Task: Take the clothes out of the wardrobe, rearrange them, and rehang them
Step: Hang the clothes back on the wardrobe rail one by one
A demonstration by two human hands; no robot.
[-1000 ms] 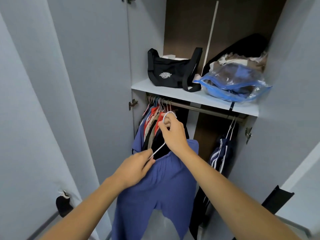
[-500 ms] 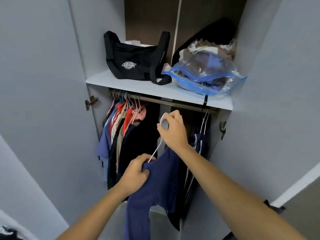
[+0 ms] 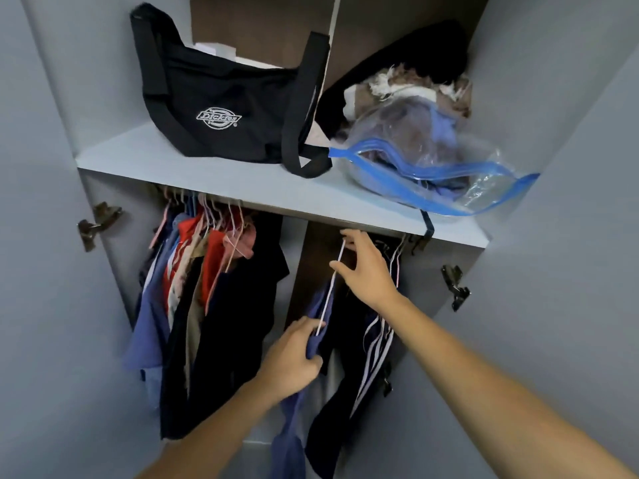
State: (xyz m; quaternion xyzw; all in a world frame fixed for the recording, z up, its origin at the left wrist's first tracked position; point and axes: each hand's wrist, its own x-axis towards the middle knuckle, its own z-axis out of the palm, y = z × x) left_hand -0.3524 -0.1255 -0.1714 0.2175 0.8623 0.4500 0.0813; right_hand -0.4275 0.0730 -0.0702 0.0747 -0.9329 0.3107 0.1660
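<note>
Head view: blue garment [image 3: 320,344] on white hanger [image 3: 331,285] now raised right under the shelf [image 3: 214,178], nearer than a second ago. Right hand [image 3: 366,267] pinching the hanger top, left hand [image 3: 294,361] gripping cloth. Probably about hooked; rail hidden.

One black bag [image 3: 221,112], one clear zip bag [image 3: 428,157], one shelf [image 3: 207,178], two hands, two door hinges; the hanging clothes are too bunched to count.

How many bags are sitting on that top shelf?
2. A black shoulder bag stands on the left of the shelf; a clear plastic bag with blue edging, stuffed with clothes, lies on the right. More may be hidden behind them.
</note>
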